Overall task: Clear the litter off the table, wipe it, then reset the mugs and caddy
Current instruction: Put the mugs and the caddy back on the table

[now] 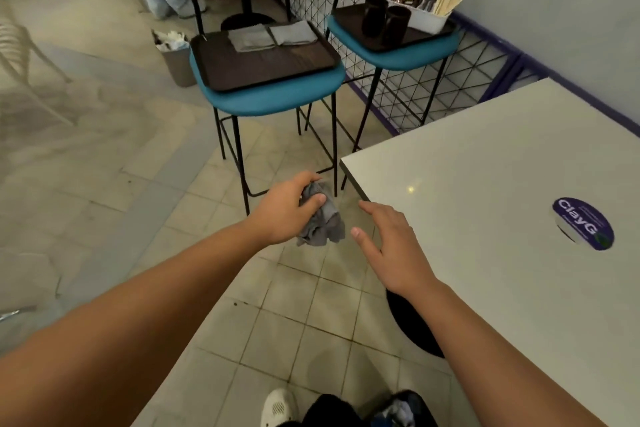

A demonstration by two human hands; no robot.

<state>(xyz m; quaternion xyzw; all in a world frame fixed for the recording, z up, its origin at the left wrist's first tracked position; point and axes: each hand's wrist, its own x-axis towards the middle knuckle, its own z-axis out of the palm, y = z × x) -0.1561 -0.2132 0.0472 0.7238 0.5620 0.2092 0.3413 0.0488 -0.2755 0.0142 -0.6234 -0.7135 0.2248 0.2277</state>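
A crumpled grey cloth (320,215) is grasped in the curled fingers (317,199) of the left hand (289,208), held over the tiled floor just off the near-left corner of the pale square surface (485,184); the right hand (388,243) is released, its fingers straight, hovering beside that corner. No litter is seen on the surface, which carries only a round purple sticker (583,224), so the wiping appears finished or nearly so. The two dark mugs (386,19) and the white caddy (424,15) of sachets and wooden stirrers are kept on a dark tray (426,35) on the far blue stool (394,52), well apart from the surface. The cloth is best laid by the folded grey cloths (272,35) on the nearer tray, so that both hands are freed; the mugs are then best carried upright, one at a time.
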